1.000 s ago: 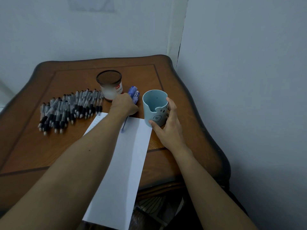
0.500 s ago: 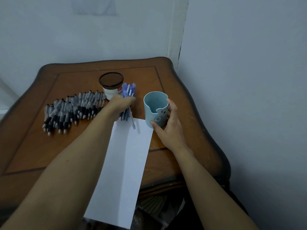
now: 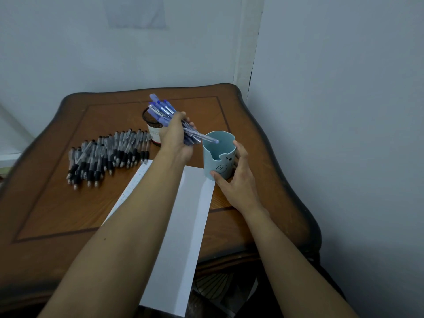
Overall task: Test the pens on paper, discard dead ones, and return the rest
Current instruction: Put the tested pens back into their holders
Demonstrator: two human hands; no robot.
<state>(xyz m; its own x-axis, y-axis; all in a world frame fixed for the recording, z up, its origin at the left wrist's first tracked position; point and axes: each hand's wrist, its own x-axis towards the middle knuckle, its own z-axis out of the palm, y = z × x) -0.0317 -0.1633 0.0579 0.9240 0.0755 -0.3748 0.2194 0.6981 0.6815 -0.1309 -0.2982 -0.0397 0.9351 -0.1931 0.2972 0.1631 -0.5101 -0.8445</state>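
Head view, the only one we have. The left hand (image 3: 175, 136) grips a bundle of blue pens (image 3: 160, 109). Its fingers (image 3: 190, 123) are curled round the middle of the bundle. The capped ends fan out up and away past the knuckles, and the tips slant down to the right. The longest tip reaches over the mouth of the cup (image 3: 219, 157); we can't tell if it touches the rim.

The right hand (image 3: 236, 180) holds the cup upright on the table (image 3: 57, 203). The thumb presses the near wall and the fingers (image 3: 239, 148) wrap the far right side.

The cup stands just beside the far right corner of the paper (image 3: 183, 226). The paper lies lengthwise under the left forearm, with its near end hanging past the table edge. We see faint marks along its left strip.

Black pens (image 3: 107, 152) lie in a row on the table left of the paper, tips toward us. A dark mesh pot (image 3: 152, 131) stands behind the left hand, partly hidden by it.
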